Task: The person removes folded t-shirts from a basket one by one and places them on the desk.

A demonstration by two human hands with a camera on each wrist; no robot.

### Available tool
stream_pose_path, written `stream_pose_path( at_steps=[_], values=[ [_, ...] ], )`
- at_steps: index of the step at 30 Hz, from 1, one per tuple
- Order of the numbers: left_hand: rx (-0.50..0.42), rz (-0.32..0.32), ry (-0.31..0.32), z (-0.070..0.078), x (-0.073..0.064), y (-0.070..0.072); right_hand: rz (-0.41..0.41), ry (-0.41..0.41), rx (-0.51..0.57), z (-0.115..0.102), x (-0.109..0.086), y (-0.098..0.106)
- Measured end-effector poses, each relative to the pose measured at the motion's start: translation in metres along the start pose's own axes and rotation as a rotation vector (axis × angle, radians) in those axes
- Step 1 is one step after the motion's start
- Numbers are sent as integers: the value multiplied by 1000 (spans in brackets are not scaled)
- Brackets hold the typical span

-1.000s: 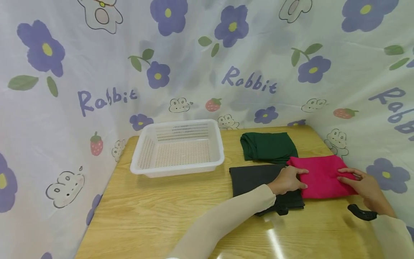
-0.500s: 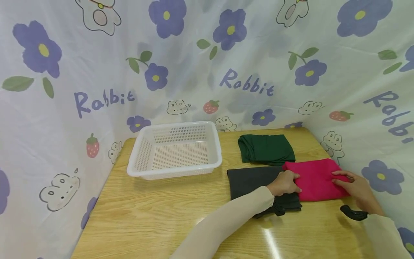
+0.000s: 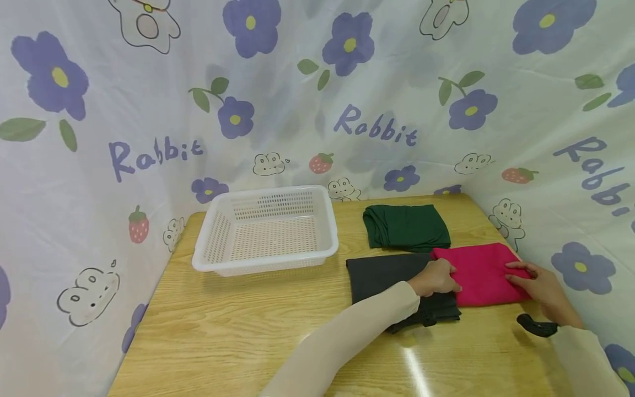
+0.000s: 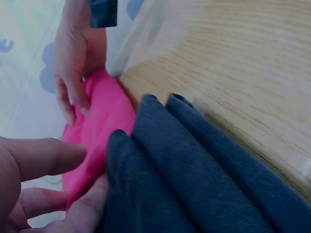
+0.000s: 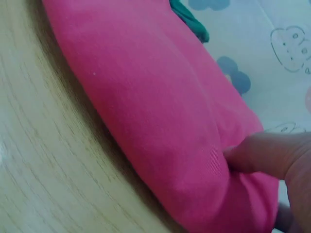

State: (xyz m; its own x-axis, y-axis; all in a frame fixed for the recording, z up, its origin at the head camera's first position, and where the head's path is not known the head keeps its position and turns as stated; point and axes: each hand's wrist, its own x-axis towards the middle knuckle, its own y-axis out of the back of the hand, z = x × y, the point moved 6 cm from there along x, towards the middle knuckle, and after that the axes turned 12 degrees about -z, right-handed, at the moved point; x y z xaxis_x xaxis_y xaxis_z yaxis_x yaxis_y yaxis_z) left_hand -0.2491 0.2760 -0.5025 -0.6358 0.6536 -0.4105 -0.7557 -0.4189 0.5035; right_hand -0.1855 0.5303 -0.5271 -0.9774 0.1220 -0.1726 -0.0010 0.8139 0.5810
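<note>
A folded pink cloth (image 3: 483, 273) lies at the right of the table, its left edge meeting a folded dark grey cloth (image 3: 382, 273). My left hand (image 3: 436, 277) reaches over the grey cloth and pinches the pink cloth's left edge; in the left wrist view its fingers (image 4: 53, 158) and thumb are on either side of that edge. At the opposite end my right hand (image 3: 543, 289) pinches the pink cloth, one digit pressing a dent into the fabric in the right wrist view. The fingertips beneath are hidden. Behind lies a folded dark green cloth (image 3: 409, 227).
A white perforated plastic basket (image 3: 218, 266) stands at the back left of the wooden table (image 3: 223, 336). Curtains (image 3: 292, 105) printed with flowers and rabbits hang along the back and both sides. Each wrist wears a black device (image 3: 538, 325).
The view has shifted slightly. My right hand has come a little to the left, and the pink cloth's right end has drawn in with it. My left hand keeps its place at the left edge.
</note>
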Motion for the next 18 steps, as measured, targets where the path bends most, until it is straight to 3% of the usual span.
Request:
stream_pose_path(
  at_steps=[4, 7, 11, 18],
  values=[
    [-55, 1, -84, 3, -7, 9, 30, -4, -113, -12, 0, 2],
    [-53, -11, -171, 3, -15, 25, 67, 7, -220, -25, 1, 4],
    [76, -10, -286, 1, -28, 54, 104, 66, -291, -48, 2, 5],
    [375, 29, -470, -4, -67, 112, 43, 182, -341, -93, 4, -3]
  ],
)
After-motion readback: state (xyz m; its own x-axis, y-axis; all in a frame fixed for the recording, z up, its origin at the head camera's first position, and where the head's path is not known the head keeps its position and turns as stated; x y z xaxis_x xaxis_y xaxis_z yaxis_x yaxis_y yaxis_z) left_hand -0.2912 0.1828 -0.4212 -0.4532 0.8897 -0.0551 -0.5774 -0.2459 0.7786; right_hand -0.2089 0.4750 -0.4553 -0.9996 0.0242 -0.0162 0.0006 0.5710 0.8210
